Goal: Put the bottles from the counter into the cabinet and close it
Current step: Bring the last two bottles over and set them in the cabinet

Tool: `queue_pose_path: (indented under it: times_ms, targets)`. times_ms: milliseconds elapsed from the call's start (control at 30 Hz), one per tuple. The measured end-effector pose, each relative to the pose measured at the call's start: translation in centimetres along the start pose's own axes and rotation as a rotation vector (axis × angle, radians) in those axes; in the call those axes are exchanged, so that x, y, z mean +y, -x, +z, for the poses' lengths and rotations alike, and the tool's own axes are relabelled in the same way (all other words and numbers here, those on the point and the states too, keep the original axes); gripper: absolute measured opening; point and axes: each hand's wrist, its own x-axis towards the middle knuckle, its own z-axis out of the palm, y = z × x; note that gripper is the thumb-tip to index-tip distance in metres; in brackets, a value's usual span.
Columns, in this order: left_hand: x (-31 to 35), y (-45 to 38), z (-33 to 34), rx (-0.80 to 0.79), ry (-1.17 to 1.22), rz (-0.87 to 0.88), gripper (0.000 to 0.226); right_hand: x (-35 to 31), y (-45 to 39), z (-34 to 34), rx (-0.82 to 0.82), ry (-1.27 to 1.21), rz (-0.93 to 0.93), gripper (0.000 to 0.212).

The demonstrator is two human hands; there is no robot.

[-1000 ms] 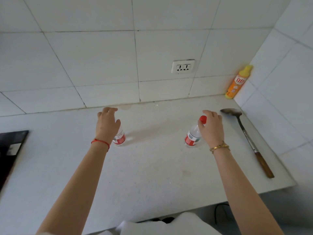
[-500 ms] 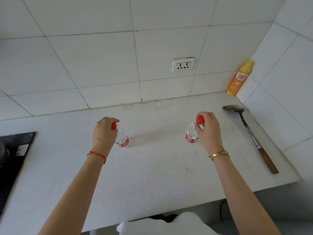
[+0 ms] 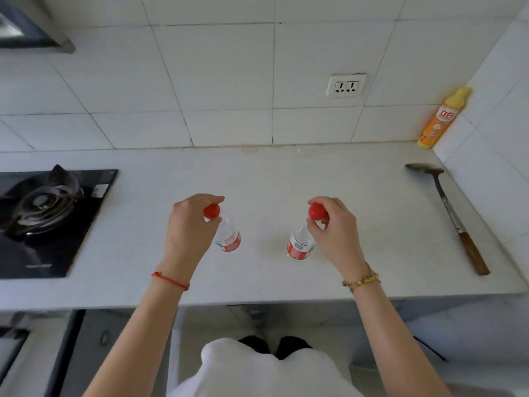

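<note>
While both hands are over the middle of the counter (image 3: 257,173), each one holds a small clear bottle by its neck. The left hand (image 3: 187,227) has its fingers curled round the neck of the left bottle (image 3: 229,237), just below the red cap (image 3: 211,211); the right hand (image 3: 335,227) pinches the right bottle (image 3: 300,245) the same way under its red cap (image 3: 317,211). Both bottles carry a red-and-white label and lean slightly, caps tilted toward the person (whether their bases touch the counter cannot be told). The two bottles are near each other but apart, left at 9 o'clock of right.

A red cord (image 3: 171,280) circles the left wrist, and a gold bracelet (image 3: 361,280) the right.

Outward from the hands: a black gas hob (image 3: 45,219) sits at 9 o'clock on the counter, with a burner ring on it. A metal spatula (image 3: 449,216) with a wooden handle lies at 3 o'clock, blade away from the person. An orange detergent bottle (image 3: 440,118) with a yellow top stands in the corner at 2 o'clock, against the tiled wall (image 3: 223,81). A double wall socket (image 3: 346,85) is at 1 o'clock. The edge of a range hood (image 3: 31,30) shows at 10 o'clock. Below the counter edge, at 6 o'clock, grey cabinet fronts (image 3: 94,345) are partly visible.
</note>
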Motion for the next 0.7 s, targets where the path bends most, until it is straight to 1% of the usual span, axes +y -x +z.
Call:
queue_pose_path:
  times_ms: [100,267,433,700]
  targets:
    - [0.0,4.0,-1.5,0.042,-0.009,-0.041,0.04,-1.1,2.6,0.3,-0.089,-0.015,-0.033,0.034]
    - [0.7,11.8,-3.0,0.13,-0.045,-0.169,0.037,-1.9,7.0,0.1,-0.225,-0.075,-0.12,0.037]
    - [2.6,22.1,-4.6,0.254,-0.073,-0.337,0.037,-2.7,12.0,-0.7,-0.362,-0.106,-0.269,0.032]
    - [3.7,36.8,-7.6,0.399,-0.158,-0.554,0.035,-5.9,20.0,-0.3,-0.629,-0.135,-0.42,0.031]
